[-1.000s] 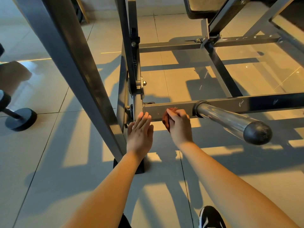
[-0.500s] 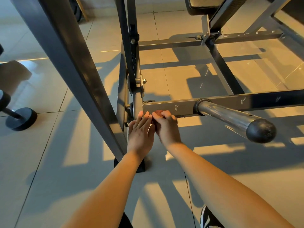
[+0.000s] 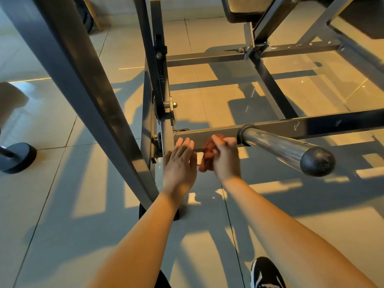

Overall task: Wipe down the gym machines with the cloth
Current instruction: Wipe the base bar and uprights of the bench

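A grey steel gym machine fills the view; its low horizontal bar (image 3: 274,127) runs from the centre to the right. My right hand (image 3: 226,159) is closed around a bunched reddish-brown cloth (image 3: 207,154) and presses it against that bar, just left of the chrome weight peg (image 3: 278,147). My left hand (image 3: 179,165) lies flat, fingers together and extended, against the upright post (image 3: 167,132) where the bar joins it, holding nothing.
A thick slanted frame beam (image 3: 83,90) crosses the left half. The chrome peg ends in a black cap (image 3: 318,161) sticking out toward me. A dumbbell (image 3: 16,157) lies on the tiled floor at left. A padded seat (image 3: 245,9) is at top. My shoe (image 3: 267,273) is below.
My right hand slid left along the bar until it met my left hand, then moved back right toward the peg, and the cloth shows again. My left hand stayed on the post.
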The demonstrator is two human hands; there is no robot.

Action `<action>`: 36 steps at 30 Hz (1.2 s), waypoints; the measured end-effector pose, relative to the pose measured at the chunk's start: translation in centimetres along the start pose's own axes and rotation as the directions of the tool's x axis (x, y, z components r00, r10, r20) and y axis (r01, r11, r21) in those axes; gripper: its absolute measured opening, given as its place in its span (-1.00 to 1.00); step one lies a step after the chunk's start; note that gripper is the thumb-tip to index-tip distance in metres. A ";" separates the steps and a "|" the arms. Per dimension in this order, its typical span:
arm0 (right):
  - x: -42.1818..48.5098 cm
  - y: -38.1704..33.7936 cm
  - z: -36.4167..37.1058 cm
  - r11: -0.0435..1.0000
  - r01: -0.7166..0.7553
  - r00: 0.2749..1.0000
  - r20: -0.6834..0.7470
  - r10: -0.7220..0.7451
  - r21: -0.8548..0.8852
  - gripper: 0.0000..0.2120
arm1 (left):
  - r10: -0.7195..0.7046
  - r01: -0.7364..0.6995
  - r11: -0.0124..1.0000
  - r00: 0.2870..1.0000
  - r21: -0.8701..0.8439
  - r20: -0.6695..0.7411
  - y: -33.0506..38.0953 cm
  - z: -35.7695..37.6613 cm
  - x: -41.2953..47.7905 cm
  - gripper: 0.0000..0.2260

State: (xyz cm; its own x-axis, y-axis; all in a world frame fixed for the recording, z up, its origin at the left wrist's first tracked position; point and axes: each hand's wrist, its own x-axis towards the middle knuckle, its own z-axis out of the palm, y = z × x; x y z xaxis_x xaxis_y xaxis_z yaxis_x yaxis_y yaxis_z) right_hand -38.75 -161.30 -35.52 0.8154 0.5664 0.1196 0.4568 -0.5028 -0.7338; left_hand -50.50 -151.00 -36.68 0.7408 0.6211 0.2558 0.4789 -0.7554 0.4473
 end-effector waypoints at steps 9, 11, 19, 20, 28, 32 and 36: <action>0.3 0.3 0.7 0.981 0.137 0.987 0.105 -0.123 -0.135 -0.46 | 0.015 -0.015 1.000 1.000 0.016 0.022 0.3 1.1 0.4 -0.54; 0.8 1.4 -0.5 0.992 0.044 0.999 -0.004 -0.045 -0.115 -0.55 | 0.017 -0.017 1.000 1.000 0.020 0.011 0.3 1.2 0.4 -0.53; 0.0 -2.2 2.0 0.995 0.099 0.992 0.084 -0.098 -0.011 -0.64 | 0.056 -0.055 0.998 0.998 -0.015 0.033 -0.1 0.9 0.6 -0.60; 0.2 -1.7 1.5 0.995 0.098 0.992 0.077 -0.096 -0.028 -0.63 | 0.066 -0.066 0.998 0.998 -0.020 0.016 -0.4 0.8 0.6 -0.65; 1.7 -1.9 1.1 0.992 0.098 0.969 -0.218 -0.113 -0.077 -0.68 | 0.089 -0.091 0.995 0.995 -0.043 -0.039 -0.7 0.7 0.5 -0.72; 1.7 -3.1 1.6 0.967 0.246 0.967 -0.046 -0.249 -0.066 -0.70 | 0.064 -0.065 0.997 0.997 -0.041 -0.036 -0.4 0.4 0.6 -0.71; 2.1 -0.4 -1.2 0.984 0.122 0.977 -0.160 -0.143 -0.133 -0.66 | 0.070 -0.070 0.997 0.997 -0.041 0.009 -0.7 0.6 0.6 -0.64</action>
State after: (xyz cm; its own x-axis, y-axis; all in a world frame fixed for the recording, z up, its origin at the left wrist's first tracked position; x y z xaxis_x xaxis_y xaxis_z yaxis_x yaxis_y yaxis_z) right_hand -36.83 -160.68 -34.17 0.7881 0.5204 0.3288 0.5962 -0.5122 -0.6183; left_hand -50.11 -150.20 -37.31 0.7769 0.5646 0.2786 0.4062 -0.7876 0.4634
